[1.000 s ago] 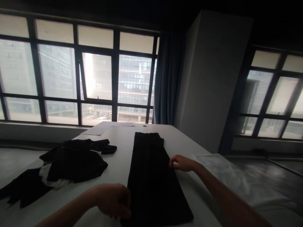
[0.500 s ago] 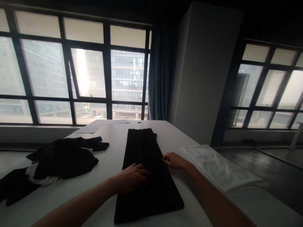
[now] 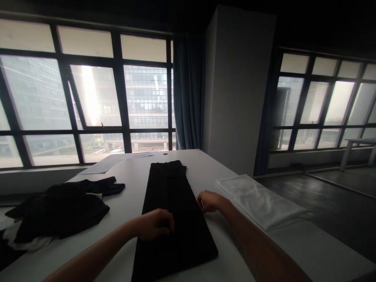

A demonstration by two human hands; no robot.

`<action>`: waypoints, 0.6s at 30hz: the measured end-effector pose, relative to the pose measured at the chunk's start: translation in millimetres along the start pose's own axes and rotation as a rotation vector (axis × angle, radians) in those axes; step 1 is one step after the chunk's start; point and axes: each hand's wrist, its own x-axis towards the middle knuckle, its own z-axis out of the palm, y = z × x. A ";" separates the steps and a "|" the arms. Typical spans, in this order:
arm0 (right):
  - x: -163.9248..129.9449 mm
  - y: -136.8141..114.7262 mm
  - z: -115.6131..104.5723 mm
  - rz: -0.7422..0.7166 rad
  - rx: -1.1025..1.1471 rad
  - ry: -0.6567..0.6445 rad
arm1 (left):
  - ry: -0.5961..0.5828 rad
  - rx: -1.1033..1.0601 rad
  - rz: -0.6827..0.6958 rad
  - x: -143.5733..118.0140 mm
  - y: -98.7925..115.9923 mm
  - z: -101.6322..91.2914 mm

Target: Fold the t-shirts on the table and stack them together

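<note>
A long, folded black garment, seemingly a pair of trousers, lies lengthwise on the white table. My left hand rests over its left-middle part, fingers loosely curled with a dark gap between thumb and fingers, and no cloth shows raised in it. At the right edge of the trousers is my right hand, its fingers bent down and closed at the cloth's edge. The fingertips of that hand are partly hidden.
To the left lies a crumpled heap of black clothing with some white cloth in it. A folded white cloth is on the right side. Paper sheets lie at the far left, near the windows. A pillar stands behind the table.
The view has turned to the right, so things appear further left. My left hand's fingers, stretched out on the cloth before, are now curled. My right hand stays at the trousers' right edge.
</note>
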 end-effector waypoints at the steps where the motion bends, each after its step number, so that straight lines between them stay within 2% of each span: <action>1: -2.7 -2.6 -1.2 -0.022 -0.042 0.043 | -0.004 -0.010 -0.009 -0.8 0.8 1.1; 3: -7.7 -9.5 -2.8 -0.091 -0.036 0.068 | -0.009 -0.040 -0.032 -0.5 1.8 0.8; 6: -12.0 -18.8 -2.9 -0.147 0.042 0.022 | 0.038 -0.111 -0.059 4.1 1.5 -0.5; 8: -11.9 -21.0 -1.8 -0.100 0.017 -0.008 | 0.084 -0.090 -0.068 6.9 1.6 2.3; 10: -9.9 -19.3 -0.7 -0.025 -0.030 -0.044 | 0.096 0.028 -0.057 6.2 1.9 8.5; 13: -5.6 -12.4 -0.5 0.078 -0.030 -0.198 | 0.094 0.153 -0.056 -4.5 -1.8 16.5; 16: -3.1 -4.4 -2.1 0.141 -0.002 -0.358 | 0.116 0.132 -0.107 -25.8 -17.8 14.0; 18: -3.4 -0.1 -3.7 0.172 0.010 -0.389 | 0.149 0.153 -0.150 -42.5 -35.2 8.3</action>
